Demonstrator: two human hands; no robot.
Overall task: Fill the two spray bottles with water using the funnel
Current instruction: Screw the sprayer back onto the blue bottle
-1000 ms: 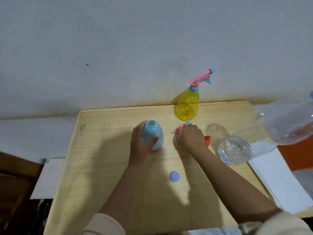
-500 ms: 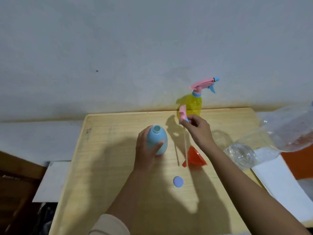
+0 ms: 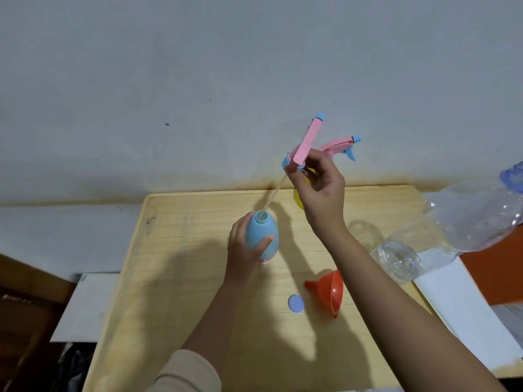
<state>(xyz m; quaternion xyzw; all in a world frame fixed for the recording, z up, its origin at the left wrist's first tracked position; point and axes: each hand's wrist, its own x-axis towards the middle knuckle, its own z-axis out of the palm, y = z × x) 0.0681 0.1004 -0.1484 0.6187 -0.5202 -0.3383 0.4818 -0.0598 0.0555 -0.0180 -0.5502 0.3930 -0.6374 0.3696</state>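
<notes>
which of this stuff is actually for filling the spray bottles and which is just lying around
For the job:
blue spray bottle in left hand
pink spray head in right hand
yellow spray bottle
orange funnel
clear water bottle

Lying about:
blue disc
white sheets

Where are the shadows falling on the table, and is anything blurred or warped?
Head view: the arms throw broad dark shadows across the table, left of the blue bottle and beside the funnel; head view again: the wide lens stretches the clear bottle at the right border; the spray head in the right hand looks slightly soft.
</notes>
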